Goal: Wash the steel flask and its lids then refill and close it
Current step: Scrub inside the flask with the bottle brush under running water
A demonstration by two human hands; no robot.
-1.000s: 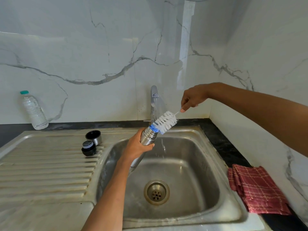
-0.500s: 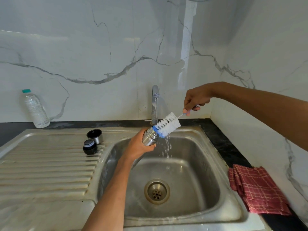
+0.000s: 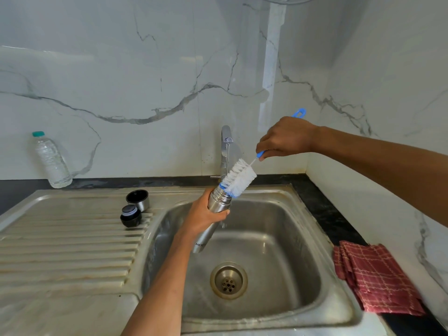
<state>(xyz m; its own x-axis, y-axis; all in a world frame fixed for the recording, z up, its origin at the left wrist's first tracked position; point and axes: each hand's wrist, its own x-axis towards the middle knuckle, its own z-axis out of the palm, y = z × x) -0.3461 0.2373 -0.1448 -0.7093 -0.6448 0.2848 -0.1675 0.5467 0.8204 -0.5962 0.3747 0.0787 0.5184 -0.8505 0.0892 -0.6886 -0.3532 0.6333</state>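
Note:
My left hand (image 3: 204, 214) grips the steel flask (image 3: 213, 217) near its neck and holds it tilted over the sink basin (image 3: 278, 251), mouth up and to the right. My right hand (image 3: 284, 139) pinches the blue handle of a white bottle brush (image 3: 238, 178). The brush's blue tip sits at the flask mouth, with most of the bristles outside. On the draining board stand the steel cup lid (image 3: 138, 199) and the black stopper lid (image 3: 131, 215), side by side.
The tap (image 3: 226, 151) rises behind the flask at the basin's back edge. A clear plastic water bottle (image 3: 51, 160) stands at the back left against the marble wall. A folded red checked cloth (image 3: 373, 277) lies on the dark counter right of the sink.
The flask has turned more upright in my left hand. The water spilling from its mouth half a second ago has stopped. My right hand shifted slightly, keeping the brush tip at the mouth.

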